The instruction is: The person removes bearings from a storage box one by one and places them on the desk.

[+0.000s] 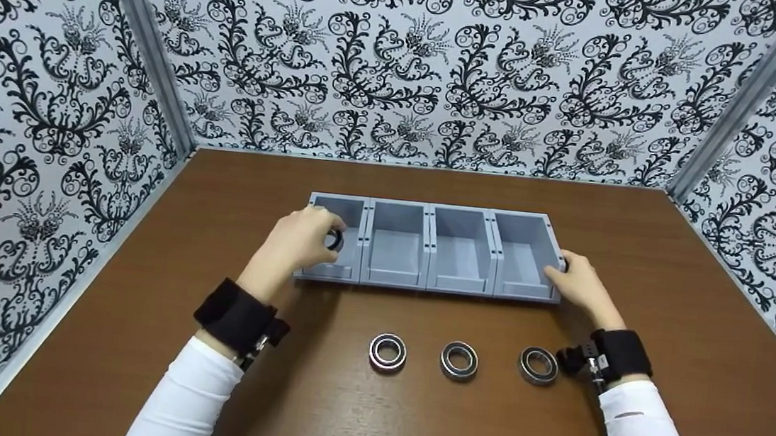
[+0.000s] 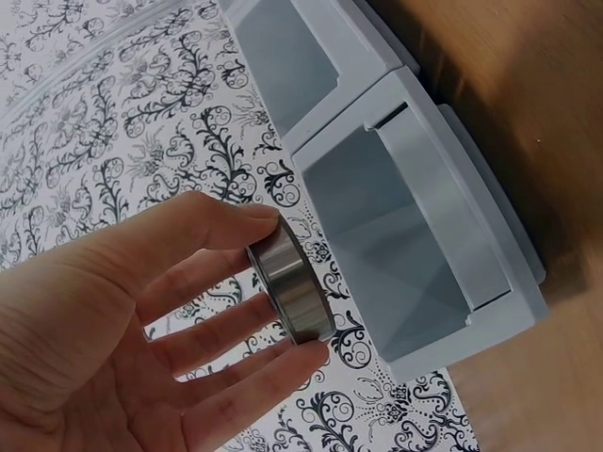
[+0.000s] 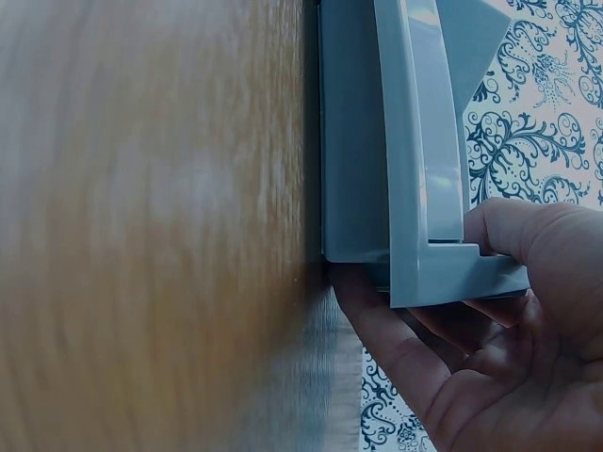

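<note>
My left hand (image 1: 306,237) pinches a ball bearing (image 2: 290,281) by its rim between thumb and fingertips. In the head view that bearing overlaps the leftmost compartment of a grey four-part bin (image 1: 393,277); the left wrist view has it just beside the compartment's opening. At the bin's right end my right hand (image 1: 582,283) grips the side wall, thumb over the edge and fingers along the outside. Three more bearings lie flat in front of the bin: a left one (image 1: 388,352), a middle one (image 1: 459,361) and a right one (image 1: 538,366), close by the right wrist strap.
The bin stands on a brown wooden table (image 1: 312,410). Walls with black floral patterns (image 1: 410,56) enclose the table at the back and both sides. Black straps with small cameras sit on both wrists.
</note>
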Motion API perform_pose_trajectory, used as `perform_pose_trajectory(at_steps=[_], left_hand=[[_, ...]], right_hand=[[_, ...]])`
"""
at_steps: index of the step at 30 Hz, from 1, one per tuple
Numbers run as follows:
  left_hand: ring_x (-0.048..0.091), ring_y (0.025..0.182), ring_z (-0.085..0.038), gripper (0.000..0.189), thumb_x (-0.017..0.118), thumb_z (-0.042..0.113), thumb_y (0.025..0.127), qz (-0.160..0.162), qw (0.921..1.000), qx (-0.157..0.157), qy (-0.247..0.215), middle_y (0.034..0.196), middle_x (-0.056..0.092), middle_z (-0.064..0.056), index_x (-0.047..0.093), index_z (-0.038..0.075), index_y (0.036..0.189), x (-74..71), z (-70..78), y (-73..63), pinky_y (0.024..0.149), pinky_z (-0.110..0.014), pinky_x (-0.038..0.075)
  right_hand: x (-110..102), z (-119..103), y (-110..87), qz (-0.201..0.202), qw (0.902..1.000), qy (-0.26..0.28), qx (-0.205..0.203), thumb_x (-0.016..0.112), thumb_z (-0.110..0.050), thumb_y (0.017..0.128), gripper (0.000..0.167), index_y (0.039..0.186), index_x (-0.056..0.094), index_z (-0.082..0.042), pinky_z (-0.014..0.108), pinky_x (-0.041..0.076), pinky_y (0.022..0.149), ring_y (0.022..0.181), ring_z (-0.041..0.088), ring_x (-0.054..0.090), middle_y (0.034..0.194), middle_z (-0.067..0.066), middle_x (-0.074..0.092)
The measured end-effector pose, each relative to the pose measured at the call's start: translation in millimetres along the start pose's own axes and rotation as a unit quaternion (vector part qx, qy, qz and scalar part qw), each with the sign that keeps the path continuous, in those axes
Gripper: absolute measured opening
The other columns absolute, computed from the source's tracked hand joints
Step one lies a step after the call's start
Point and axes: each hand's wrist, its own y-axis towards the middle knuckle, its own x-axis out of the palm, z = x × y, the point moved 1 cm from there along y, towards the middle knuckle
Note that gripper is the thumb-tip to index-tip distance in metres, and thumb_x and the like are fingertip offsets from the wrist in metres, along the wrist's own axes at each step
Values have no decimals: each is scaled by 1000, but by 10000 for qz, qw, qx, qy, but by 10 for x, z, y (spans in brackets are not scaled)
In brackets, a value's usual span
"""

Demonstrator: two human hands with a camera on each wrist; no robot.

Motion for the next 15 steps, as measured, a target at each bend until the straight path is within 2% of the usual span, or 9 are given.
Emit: perform_pose_trajectory(at_steps=[7,15], left_hand=[[66,116,-39,46,80,11,81,-29,10000,32,27,124,71,-19,75,3,126,-1,24,-65,93,-55,54],[69,109,-38,42,81,14,81,-27,9999,144,57,117,73,-17,77,5,122,6,40,-122,90,-55,55]], right_hand=[[4,7,-10,1,10000,70,-9,57,-3,97,44,132,53,23,22,49,69,84,17,64,111,33,68],[1,-13,-7,40,10000,25,30,57,-3,97,43,131,55,22,23,50,71,83,16,64,110,34,69]])
